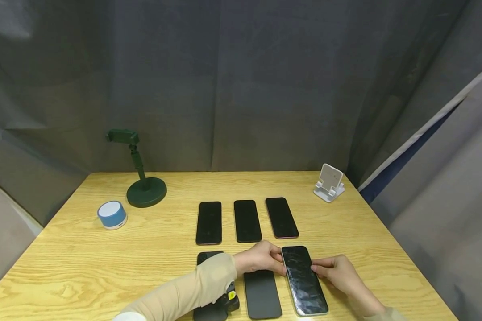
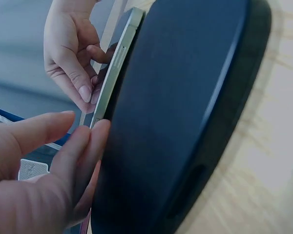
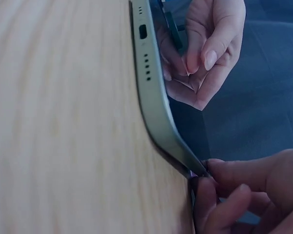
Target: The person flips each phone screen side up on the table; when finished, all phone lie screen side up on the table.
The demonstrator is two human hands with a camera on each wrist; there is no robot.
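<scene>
A smartphone with a smudged, glossy black screen and a pale metal frame lies at the near right, between both hands. My left hand reaches over the near row, its fingertips at the phone's left edge; in the left wrist view the thumb stands apart from that edge. On the opposite side my right hand pinches the long edge, thumb on top. The right wrist view shows the frame's port end close over the wood. Beside it lies a matte dark grey phone, its far end hidden by my left hand.
Three black phones form a row farther back. Another phone lies mostly under my left forearm. A green phone stand and a blue-and-white cylinder stand at left. A small white stand is at back right. Grey curtains surround the table.
</scene>
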